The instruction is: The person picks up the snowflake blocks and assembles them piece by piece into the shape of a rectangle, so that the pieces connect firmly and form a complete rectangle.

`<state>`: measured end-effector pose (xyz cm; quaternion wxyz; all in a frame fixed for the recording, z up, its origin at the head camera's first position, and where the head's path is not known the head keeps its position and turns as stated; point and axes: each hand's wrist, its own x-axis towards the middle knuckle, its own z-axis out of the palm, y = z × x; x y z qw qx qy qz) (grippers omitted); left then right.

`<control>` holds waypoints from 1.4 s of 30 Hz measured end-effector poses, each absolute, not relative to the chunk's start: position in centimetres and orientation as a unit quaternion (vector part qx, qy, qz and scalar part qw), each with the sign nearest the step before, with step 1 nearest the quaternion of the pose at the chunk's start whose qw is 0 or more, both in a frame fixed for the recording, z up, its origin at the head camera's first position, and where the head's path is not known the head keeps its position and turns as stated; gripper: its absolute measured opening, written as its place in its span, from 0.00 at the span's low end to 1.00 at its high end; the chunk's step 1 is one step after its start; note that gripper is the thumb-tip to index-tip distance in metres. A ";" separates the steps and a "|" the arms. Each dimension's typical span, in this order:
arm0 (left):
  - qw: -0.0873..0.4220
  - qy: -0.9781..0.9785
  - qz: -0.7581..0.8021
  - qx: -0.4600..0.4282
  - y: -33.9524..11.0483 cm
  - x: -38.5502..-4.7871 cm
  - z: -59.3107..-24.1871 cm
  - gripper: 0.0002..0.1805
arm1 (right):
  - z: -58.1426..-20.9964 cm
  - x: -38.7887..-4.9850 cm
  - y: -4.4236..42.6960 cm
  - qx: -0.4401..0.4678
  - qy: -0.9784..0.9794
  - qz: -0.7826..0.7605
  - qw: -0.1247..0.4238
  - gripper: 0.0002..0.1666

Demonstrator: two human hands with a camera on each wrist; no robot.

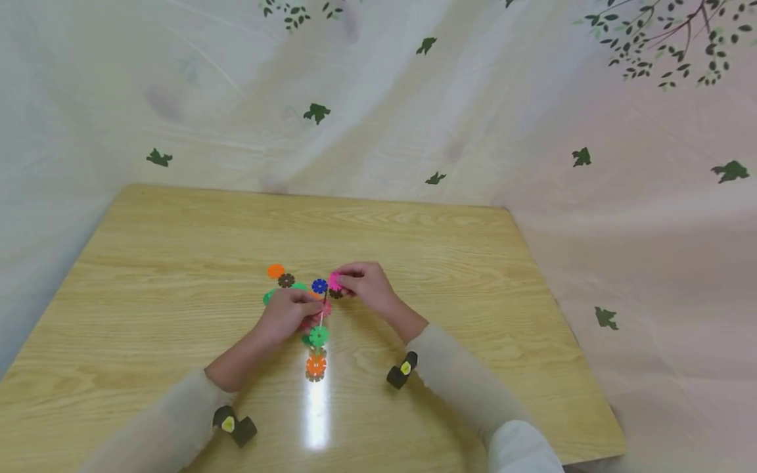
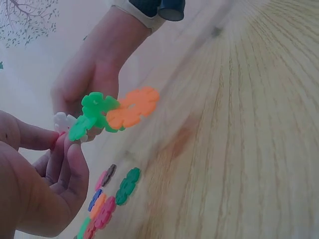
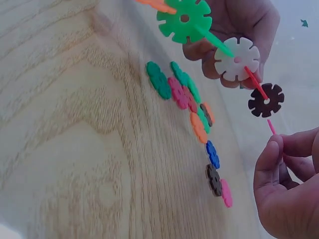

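Note:
A chain of flower-shaped notched plastic discs hangs between the hands above the table. Along it run an orange disc (image 1: 316, 366), green discs (image 3: 184, 21), a white disc (image 3: 237, 59), a red disc (image 3: 255, 80) seen edge-on and a dark brown disc (image 3: 266, 100). My left hand (image 1: 286, 314) pinches the chain at the red disc. Between thumb and fingers, my right hand (image 1: 371, 288) holds a bright pink disc (image 1: 335, 281). Its edge is close to the dark brown disc; whether they touch I cannot tell.
Loose discs lie on the wooden table (image 1: 443, 263) beneath the hands, among them a blue disc (image 3: 212, 154), a brown disc (image 3: 214, 180), a pink disc (image 3: 227, 193) and a dark green disc (image 3: 158, 80). A patterned curtain (image 1: 378, 131) hangs behind the table.

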<state>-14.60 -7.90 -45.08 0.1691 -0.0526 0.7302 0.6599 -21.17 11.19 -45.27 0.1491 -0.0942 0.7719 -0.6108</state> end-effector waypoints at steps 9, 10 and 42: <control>0.168 0.735 0.657 -0.032 -7.5 -14.2 -45.4 0.08 | -44.9 -20.7 10.8 -0.083 0.765 -0.618 0.159 0.12; 0.168 0.735 0.656 -0.033 -7.5 -14.2 -45.4 0.08 | -44.9 -20.7 10.8 -0.084 0.765 -0.618 0.160 0.12; 0.136 0.747 0.649 -0.046 -6.7 -14.1 -45.8 0.07 | -45.4 -19.9 10.7 -0.119 0.753 -0.620 0.186 0.15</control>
